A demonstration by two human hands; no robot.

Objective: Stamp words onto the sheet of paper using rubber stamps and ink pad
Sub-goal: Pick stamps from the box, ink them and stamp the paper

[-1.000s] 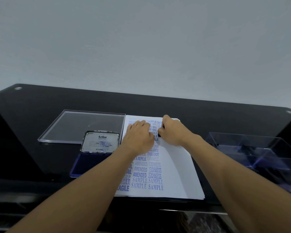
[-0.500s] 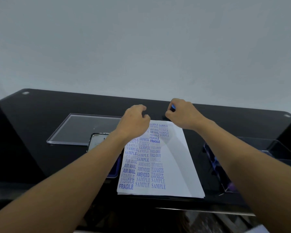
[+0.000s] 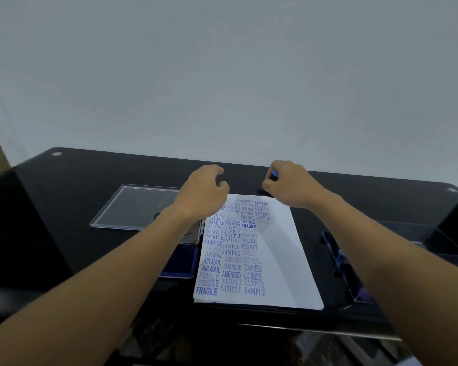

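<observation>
**The stamp [image 3: 274,173] hangs over the far edge of the paper [image 3: 283,260]**

The main risk from here is a weak or smeared print. The last words in several columns on the paper look pale, so I judge that the stamp needs new ink. If it goes down on the paper without a visit to the ink pad [image 3: 180,266], the next word may be hardly readable. The ink pad lies open just beside the left edge of the paper, partly hidden by the left forearm. The left hand [image 3: 204,194] does not seem to press the paper, so a stamp that lands at an angle could push the paper sideways and blur the letters. A low pass over the printed columns could also leave a stray mark.

The right hand [image 3: 291,186] hovers over the far edge of the paper with the wrist raised. Its grip is closed around the stamp with thumb and fingers. Only a blue bit of the stamp shows between them, and the rest is too dark to make out. The left hand hangs above the far left corner of the paper, fingers loosely curled, holding nothing. A clear box [image 3: 339,260] stands on the counter [image 3: 64,207] by the right edge of the paper.
</observation>
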